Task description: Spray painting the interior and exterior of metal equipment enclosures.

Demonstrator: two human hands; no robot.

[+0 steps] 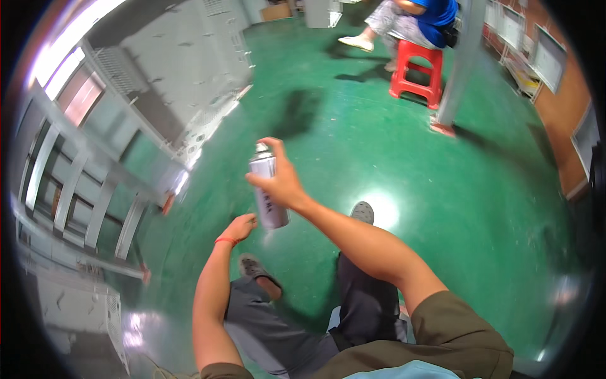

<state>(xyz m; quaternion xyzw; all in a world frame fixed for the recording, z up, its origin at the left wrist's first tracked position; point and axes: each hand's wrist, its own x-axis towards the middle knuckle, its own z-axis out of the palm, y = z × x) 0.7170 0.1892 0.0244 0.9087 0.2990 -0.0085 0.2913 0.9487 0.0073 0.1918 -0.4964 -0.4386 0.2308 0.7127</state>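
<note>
A white and pale lilac spray can (271,205) with dark print stands nearly upright in the air in front of me. My right hand (284,179) is wrapped round its upper part, the index finger on the white nozzle at the top. Just left of the can's base and a little lower is my left hand (240,228), closed, with a red band (226,240) round its wrist. Whatever those fingers hold, if anything, is hidden. The two hands are apart.
Grey metal cabinets and frames (183,69) line the left. A person sits on a red plastic stool (416,72) at the far right, beside a grey post (464,69). Boards (548,57) hang along the right wall. My feet in grey clogs (363,213) rest on the green floor (454,208).
</note>
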